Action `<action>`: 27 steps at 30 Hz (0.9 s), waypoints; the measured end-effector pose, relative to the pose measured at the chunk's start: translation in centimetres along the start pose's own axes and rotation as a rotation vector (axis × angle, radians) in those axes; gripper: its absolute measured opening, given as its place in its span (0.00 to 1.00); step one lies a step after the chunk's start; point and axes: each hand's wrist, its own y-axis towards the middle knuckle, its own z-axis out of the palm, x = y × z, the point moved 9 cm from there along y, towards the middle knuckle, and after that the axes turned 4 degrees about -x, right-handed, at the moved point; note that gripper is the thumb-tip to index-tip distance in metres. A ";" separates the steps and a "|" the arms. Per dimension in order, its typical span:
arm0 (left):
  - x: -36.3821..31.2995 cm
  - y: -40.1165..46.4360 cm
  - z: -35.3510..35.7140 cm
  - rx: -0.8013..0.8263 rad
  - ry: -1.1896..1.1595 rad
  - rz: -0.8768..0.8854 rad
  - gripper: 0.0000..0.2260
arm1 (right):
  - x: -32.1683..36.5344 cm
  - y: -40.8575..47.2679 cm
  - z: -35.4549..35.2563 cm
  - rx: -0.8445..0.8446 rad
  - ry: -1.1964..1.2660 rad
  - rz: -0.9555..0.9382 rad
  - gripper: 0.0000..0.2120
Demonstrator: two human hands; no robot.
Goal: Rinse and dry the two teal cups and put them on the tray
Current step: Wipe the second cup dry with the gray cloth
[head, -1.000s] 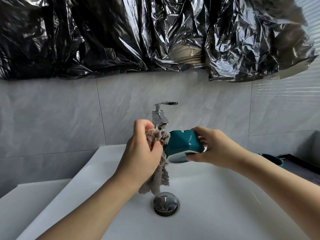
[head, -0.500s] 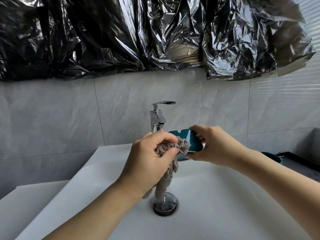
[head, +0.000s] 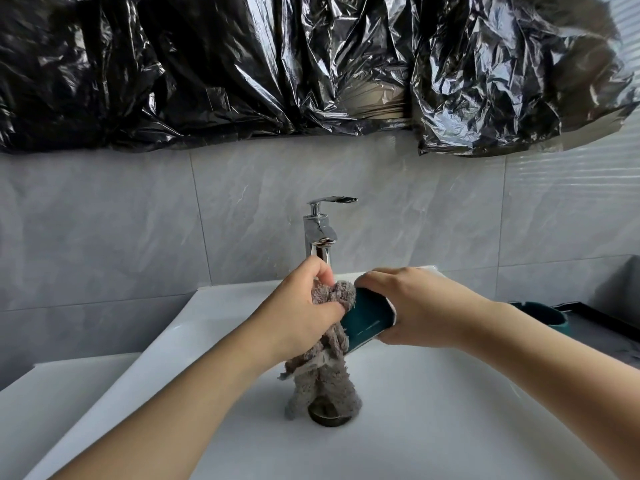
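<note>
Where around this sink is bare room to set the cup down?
Bare: the white ledge left of the basin, and the basin floor right of the drain. Crowded: mid-basin, where both hands, the teal cup and the hanging cloth meet; the tray already holds another cup.

Single head-worn wide-angle view, close above the sink, facing forward and down toward the faucet and tiled wall.

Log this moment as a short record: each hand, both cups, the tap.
left hand: grips grey cloth, pressed to the cup's end
right hand: holds teal cup tilted over sink
second cup: on black tray, right of sink
faucet: no water visible
stage: drying
</note>
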 end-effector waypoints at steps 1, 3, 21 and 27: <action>0.2 0.0 0.1 0.016 -0.036 -0.012 0.10 | 0.3 0.0 0.0 -0.006 0.012 -0.020 0.21; 0.2 -0.1 -0.1 0.017 -0.111 -0.034 0.11 | 0.3 -0.2 0.0 -0.037 0.086 -0.020 0.22; 1.2 0.2 0.1 0.085 -0.426 -0.162 0.14 | -2.1 -0.2 1.2 -0.071 0.493 0.097 0.29; 0.4 -0.3 -0.3 0.110 -0.615 -0.134 0.13 | -3.3 -0.8 3.0 0.046 0.756 0.194 0.31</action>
